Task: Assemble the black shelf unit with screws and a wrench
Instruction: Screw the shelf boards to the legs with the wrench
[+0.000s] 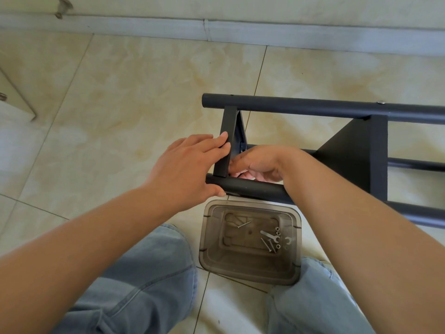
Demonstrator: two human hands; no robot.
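L hand [190, 165] lies fingers-straight on shelf unit's [313, 150] end panel [226, 141], steadying it on floor; R hand [257, 162] curls behind panel, prob. seating a screw, grip unclear. Wrench [269, 235] in tub [250, 271].

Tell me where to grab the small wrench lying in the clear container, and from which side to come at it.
Pinch the wrench by its flat shank, between the two open-ended heads, coming straight down through the open top of the container. It lies flat on the bottom, so only its thin edges offer purchase. Approach from the left side of the bin: screws and nuts crowd its right end.
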